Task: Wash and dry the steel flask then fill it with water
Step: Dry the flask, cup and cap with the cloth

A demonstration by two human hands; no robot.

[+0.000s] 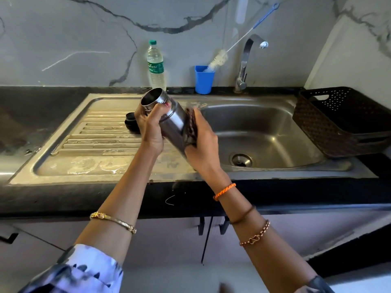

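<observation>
1. I see a steel sink [264, 132] in a black counter [25, 115], marble wall behind
2. Shiny flask [169, 115], lidless, tilted above the drainboard [95, 144]
3. My left hand [151, 127] grips its neck; my right hand [203, 138] presses a brown cloth [190, 127] against it

A dark stone worktop [53, 115] carries an inset steel sink [264, 132] with a ribbed drainboard [95, 132], where a black cap [131, 123] rests. Behind stand a plastic water bottle [156, 66] and a blue cup [203, 80]; a brown perforated basket [342, 123] sits at right.
</observation>
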